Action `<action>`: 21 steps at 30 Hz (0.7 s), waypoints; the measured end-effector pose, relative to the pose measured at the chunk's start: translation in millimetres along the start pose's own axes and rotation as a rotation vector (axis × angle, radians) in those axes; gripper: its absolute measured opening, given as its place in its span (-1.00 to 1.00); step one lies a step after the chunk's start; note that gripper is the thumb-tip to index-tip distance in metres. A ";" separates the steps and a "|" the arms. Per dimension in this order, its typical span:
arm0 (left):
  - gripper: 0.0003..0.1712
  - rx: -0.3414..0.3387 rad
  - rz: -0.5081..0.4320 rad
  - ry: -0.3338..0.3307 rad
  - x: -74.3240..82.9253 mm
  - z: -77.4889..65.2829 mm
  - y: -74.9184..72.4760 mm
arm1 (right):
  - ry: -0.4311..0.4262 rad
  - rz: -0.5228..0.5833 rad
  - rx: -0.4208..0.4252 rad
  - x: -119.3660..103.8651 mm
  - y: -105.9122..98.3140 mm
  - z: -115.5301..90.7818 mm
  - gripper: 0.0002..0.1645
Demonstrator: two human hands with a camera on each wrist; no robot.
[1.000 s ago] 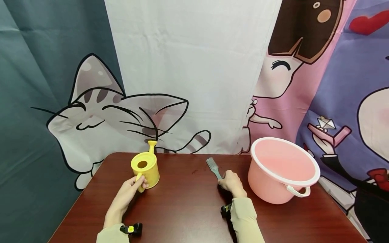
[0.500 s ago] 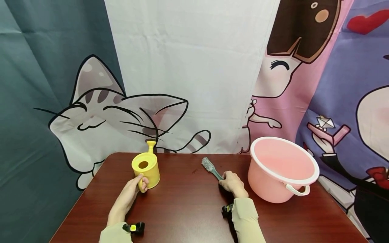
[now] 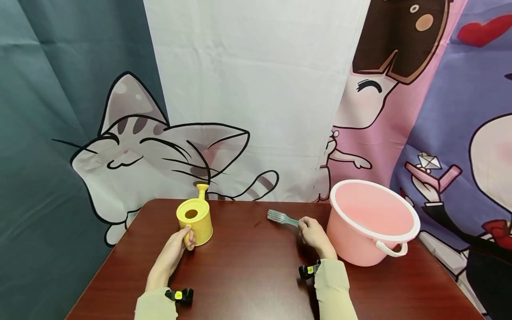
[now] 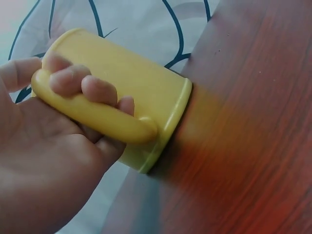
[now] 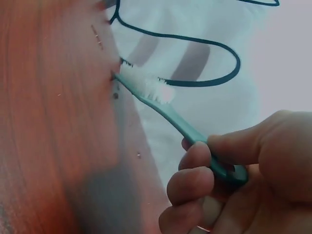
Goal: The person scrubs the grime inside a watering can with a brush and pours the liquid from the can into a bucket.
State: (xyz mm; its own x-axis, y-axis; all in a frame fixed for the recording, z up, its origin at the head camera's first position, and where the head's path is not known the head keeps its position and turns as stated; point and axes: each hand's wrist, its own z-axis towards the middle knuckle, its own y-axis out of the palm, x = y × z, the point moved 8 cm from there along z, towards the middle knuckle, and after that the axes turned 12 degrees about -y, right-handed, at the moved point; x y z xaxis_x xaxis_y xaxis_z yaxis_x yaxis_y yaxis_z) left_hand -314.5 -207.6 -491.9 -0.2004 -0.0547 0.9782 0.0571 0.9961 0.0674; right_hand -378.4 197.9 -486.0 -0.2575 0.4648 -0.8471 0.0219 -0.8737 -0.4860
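Observation:
On the left of the table stands a yellow watering can [image 3: 201, 224], its spout toward the back. The left hand [image 3: 174, 249] grips its handle; in the left wrist view the fingers curl through the handle loop [image 4: 97, 114]. A green scrubbing brush [image 3: 283, 218] with pale bristles is held by the right hand [image 3: 316, 234], thumb and fingers pinching the end of its handle. In the right wrist view the brush [image 5: 170, 114] tilts with its head near the table surface; whether it touches cannot be told.
To the right of the right hand stands a pink bucket [image 3: 352, 244] with a white rim and handle. The brown table [image 3: 244, 275] ends at a printed cloth backdrop [image 3: 248, 89]. Both wrists wear small black cameras.
The right hand has moved a little right and back, and the brush has turned from pointing diagonally to lying nearly sideways, head left. The left hand keeps its grip on the watering can.

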 end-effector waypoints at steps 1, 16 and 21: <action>-0.48 0.003 -0.001 -0.001 0.6 0.1 0.0 | 0.000 0.010 0.005 -1.5 -1.4 0.5 -0.77; -0.50 0.104 0.221 0.004 10.1 3.5 22.0 | -0.069 -0.149 0.173 -49.8 -20.8 2.1 -0.70; -0.49 0.106 0.301 0.046 15.7 3.7 37.4 | -0.104 -0.154 0.221 -71.2 -24.8 -2.5 -0.69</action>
State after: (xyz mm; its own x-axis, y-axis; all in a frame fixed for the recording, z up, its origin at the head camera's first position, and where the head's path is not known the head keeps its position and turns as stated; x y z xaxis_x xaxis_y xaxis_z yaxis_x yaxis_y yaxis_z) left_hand -319.2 -171.0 -474.8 -0.1458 0.2430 0.9590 0.0041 0.9695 -0.2451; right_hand -358.1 186.8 -414.1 -0.3394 0.5874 -0.7347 -0.2330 -0.8092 -0.5394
